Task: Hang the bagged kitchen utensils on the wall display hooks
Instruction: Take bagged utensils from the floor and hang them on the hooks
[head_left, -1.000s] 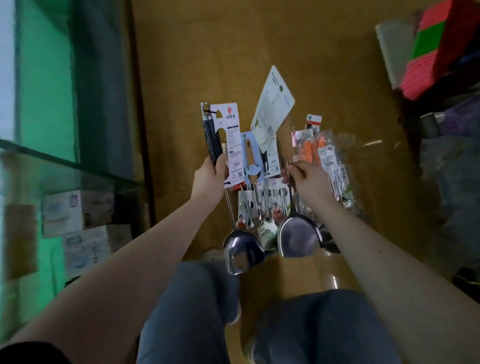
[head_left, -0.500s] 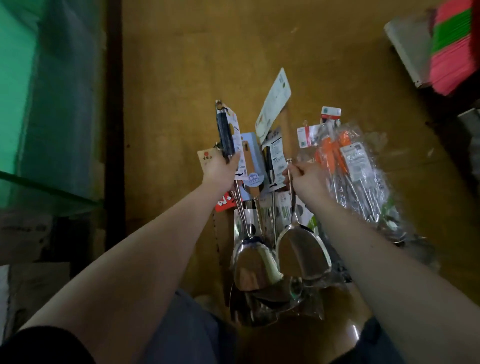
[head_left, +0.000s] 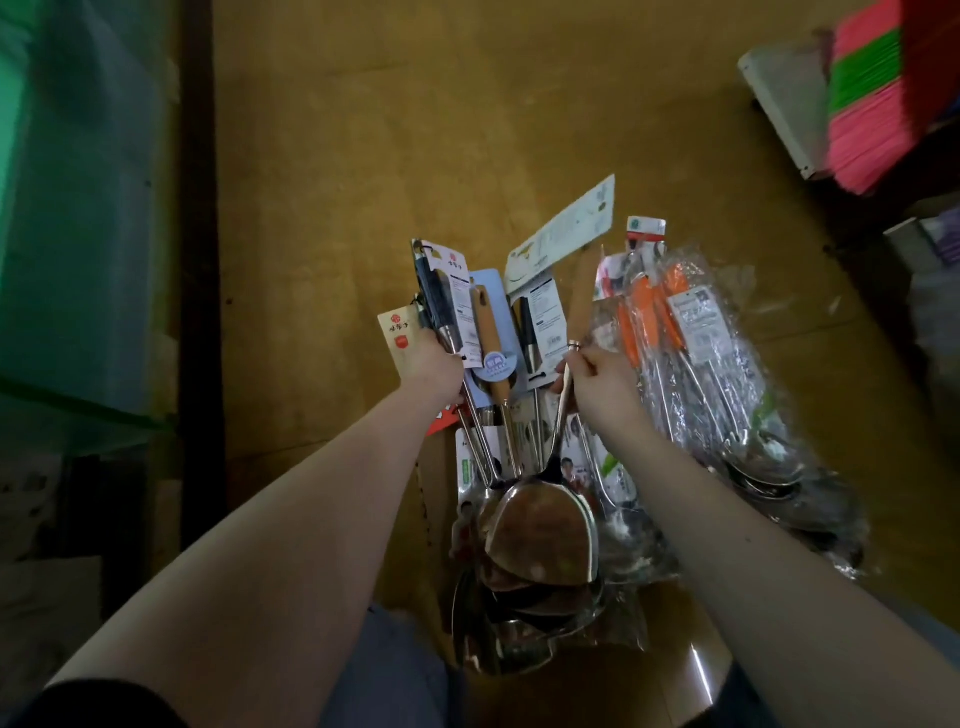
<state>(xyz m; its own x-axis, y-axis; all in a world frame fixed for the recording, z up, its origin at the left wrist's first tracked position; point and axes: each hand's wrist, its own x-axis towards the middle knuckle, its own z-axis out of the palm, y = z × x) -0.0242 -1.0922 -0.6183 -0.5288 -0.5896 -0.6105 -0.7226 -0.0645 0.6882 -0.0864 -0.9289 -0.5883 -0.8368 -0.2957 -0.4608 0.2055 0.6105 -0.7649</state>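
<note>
Steel spatula (head_left: 540, 525) in right hand (head_left: 597, 384), carded utensil (head_left: 434, 296) in left hand (head_left: 434, 371), print unreadable

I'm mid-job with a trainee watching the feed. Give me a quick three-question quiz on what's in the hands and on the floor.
1. True or false: the left hand holds nothing.
2. The bagged utensils on the floor, right of the right hand, have handles of which colour? A green, B orange, C blue.
3. Which hand pinches the steel spatula by its handle?

Key:
1. False; it grips the black-handled utensil.
2. B.
3. The right.
</note>
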